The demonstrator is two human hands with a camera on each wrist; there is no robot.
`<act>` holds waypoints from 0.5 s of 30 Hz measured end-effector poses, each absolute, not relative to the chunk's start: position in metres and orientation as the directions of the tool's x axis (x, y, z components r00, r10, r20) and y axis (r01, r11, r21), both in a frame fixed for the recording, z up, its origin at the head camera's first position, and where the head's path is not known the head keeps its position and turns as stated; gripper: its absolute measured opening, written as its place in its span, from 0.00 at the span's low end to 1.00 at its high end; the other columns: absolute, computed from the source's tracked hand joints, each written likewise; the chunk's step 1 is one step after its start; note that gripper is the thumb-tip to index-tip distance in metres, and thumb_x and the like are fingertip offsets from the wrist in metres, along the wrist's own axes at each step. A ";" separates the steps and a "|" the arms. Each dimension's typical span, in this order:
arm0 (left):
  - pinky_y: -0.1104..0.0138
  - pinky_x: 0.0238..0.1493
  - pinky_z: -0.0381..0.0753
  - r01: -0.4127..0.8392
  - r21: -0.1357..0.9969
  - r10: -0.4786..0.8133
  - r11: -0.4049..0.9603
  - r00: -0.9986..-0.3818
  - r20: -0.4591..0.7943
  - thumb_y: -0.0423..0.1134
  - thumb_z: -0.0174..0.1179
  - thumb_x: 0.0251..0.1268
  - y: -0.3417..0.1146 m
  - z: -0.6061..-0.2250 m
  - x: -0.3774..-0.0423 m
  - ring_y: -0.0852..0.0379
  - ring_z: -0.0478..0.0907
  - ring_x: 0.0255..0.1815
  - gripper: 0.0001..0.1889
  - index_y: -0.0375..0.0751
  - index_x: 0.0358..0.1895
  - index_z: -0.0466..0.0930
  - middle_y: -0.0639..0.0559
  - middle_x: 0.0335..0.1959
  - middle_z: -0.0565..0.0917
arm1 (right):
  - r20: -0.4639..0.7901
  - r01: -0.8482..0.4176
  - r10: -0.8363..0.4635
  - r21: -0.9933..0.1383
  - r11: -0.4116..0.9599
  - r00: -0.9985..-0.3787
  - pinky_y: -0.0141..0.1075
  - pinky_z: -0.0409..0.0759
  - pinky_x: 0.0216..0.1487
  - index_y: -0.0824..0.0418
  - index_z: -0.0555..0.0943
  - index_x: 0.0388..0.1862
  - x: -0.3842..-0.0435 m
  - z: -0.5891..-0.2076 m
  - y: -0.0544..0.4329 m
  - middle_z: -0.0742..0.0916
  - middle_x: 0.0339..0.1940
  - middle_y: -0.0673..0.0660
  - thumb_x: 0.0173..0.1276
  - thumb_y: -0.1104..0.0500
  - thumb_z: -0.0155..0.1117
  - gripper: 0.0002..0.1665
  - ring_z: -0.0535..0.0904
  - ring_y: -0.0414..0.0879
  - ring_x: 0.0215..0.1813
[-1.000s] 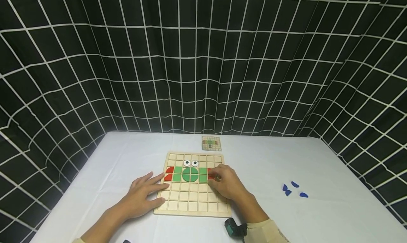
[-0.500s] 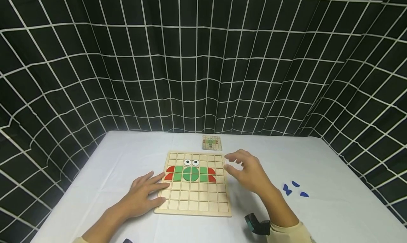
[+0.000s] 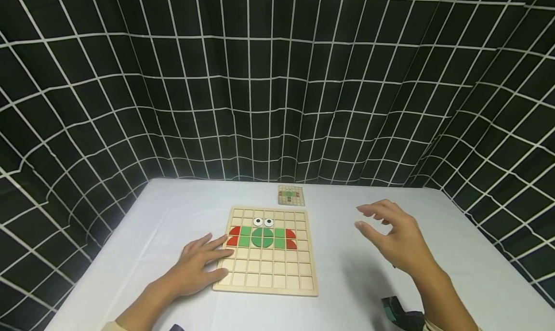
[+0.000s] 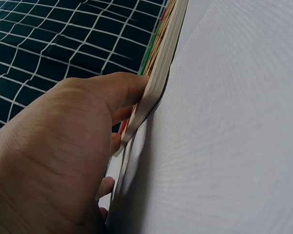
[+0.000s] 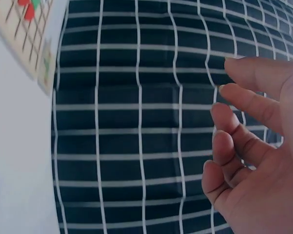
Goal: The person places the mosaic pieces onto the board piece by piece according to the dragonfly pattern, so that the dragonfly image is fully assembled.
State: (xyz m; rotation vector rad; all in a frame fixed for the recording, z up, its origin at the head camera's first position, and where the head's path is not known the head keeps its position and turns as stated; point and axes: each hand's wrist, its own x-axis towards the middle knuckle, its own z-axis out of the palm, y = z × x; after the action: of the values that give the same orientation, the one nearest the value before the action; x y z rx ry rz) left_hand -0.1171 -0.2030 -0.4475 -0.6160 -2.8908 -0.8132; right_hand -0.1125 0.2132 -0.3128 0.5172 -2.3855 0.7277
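A wooden grid board [image 3: 273, 268] lies on the white table, bearing two white eye pieces [image 3: 263, 222], a green circle made of quarter pieces [image 3: 262, 237], green squares and red quarter pieces [image 3: 291, 239] at both sides. My left hand [image 3: 197, 264] rests at the board's left edge with fingers spread; in the left wrist view its thumb [image 4: 124, 87] touches the rim. My right hand [image 3: 396, 232] is in the air right of the board, fingers loosely bent and thumb apart, nothing between them. The right wrist view shows the same bare fingers [image 5: 224, 144]. The blue pieces are hidden behind the right hand.
A small pattern card [image 3: 291, 195] with a similar figure lies behind the board. A black curtain with white grid lines [image 3: 277, 90] hangs around the table [image 3: 182, 201]. A dark device [image 3: 401, 316] is worn at the right wrist.
My right hand has let go of the red piece at the board's right side and moved away to the right, over the blue pieces. The left hand has stayed at the board's edge.
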 end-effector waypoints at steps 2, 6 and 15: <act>0.42 0.67 0.45 0.396 0.485 0.358 0.780 -0.917 0.174 0.57 0.60 0.55 -0.203 -0.448 -0.117 0.42 0.52 0.74 0.22 0.66 0.56 0.76 0.60 0.70 0.64 | 0.638 -0.499 -0.173 -0.375 0.781 -0.750 0.24 0.70 0.39 0.54 0.83 0.44 -0.112 -0.314 0.224 0.84 0.37 0.44 0.51 0.64 0.72 0.19 0.70 0.27 0.39; 0.42 0.67 0.44 0.392 0.490 0.358 0.779 -0.919 0.167 0.57 0.60 0.56 -0.202 -0.447 -0.117 0.42 0.52 0.74 0.22 0.65 0.56 0.77 0.60 0.71 0.63 | 0.624 -0.466 -0.139 -0.398 0.790 -0.769 0.23 0.67 0.39 0.54 0.83 0.46 -0.112 -0.320 0.246 0.83 0.38 0.42 0.51 0.65 0.72 0.20 0.69 0.26 0.39; 0.43 0.67 0.44 0.380 0.486 0.350 0.787 -0.924 0.155 0.56 0.61 0.55 -0.202 -0.445 -0.117 0.43 0.52 0.74 0.22 0.64 0.56 0.77 0.60 0.71 0.63 | 0.542 -0.386 -0.101 -0.443 0.809 -0.834 0.23 0.66 0.38 0.54 0.82 0.48 -0.119 -0.347 0.286 0.78 0.39 0.29 0.56 0.60 0.70 0.18 0.68 0.30 0.39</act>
State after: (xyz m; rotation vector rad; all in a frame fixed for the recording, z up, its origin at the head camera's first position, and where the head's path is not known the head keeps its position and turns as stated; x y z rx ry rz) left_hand -0.1167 -0.2019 -0.4455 -0.5957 -2.9158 -0.8118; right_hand -0.1188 0.2860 -0.3471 0.3604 -2.4870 0.7576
